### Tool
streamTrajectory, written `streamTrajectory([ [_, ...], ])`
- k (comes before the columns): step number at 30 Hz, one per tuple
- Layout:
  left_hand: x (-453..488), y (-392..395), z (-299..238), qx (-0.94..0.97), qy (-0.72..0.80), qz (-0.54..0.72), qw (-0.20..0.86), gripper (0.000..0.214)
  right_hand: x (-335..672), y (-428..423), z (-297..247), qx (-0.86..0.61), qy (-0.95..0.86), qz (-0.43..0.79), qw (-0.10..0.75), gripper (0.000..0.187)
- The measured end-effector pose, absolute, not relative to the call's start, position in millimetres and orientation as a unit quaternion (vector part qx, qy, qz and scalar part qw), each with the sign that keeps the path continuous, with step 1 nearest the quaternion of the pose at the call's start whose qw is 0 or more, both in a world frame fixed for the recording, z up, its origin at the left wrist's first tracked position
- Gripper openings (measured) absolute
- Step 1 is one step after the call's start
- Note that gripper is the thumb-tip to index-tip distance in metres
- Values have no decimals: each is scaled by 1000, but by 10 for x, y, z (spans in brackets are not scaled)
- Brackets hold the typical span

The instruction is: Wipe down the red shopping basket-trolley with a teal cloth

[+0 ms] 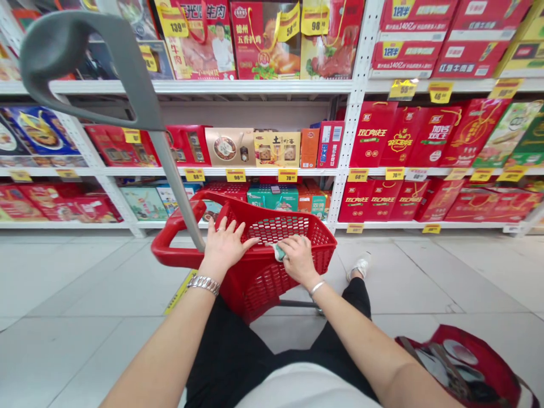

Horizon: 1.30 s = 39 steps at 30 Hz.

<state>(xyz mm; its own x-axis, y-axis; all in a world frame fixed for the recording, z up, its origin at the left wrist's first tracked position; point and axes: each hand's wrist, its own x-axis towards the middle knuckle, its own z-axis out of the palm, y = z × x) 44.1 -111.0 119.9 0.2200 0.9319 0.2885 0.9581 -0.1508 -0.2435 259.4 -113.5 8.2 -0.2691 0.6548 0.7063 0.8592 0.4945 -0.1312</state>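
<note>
A red plastic shopping cart (259,286) stands in front of me, its basket sides pierced with holes. My left hand (224,245) lies with fingers spread at the rim near the pole end; it holds nothing. Bunched under the fingers of my right hand (300,259) is a small white and green cloth (279,253), pressed against the near rim of the basket. A metal pole (181,190) rises from the cart's left end to a grey looped handle (140,73).
White shelves (255,86) with boxed foods and yellow price tags line the far side. On the tiled floor at lower right lies a red bag (488,357) with dark items in it. A yellow floor strip (181,292) runs beside the cart.
</note>
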Motion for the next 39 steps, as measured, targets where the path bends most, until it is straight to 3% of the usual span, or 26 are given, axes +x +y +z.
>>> streamTrajectory([
  [6,410,-1105,1194,-755,-624,-36,197,76,2475,-1237,-6,-492,-782,-138,357,54],
  [11,425,-1111,1184,-756,-624,-43,194,75,2515,-1094,-161,-510,-762,-157,366,44],
  [20,435,-1114,1210,-756,-627,-41,183,74,3315,-940,-484,-513,-723,-193,421,64],
  [32,434,-1160,1213,-757,-624,-35,193,64,2016,-1289,37,-333,-822,-181,424,43],
  [39,436,-1148,1205,-755,-621,-31,206,70,2424,-1164,-232,-413,-790,-179,417,48],
])
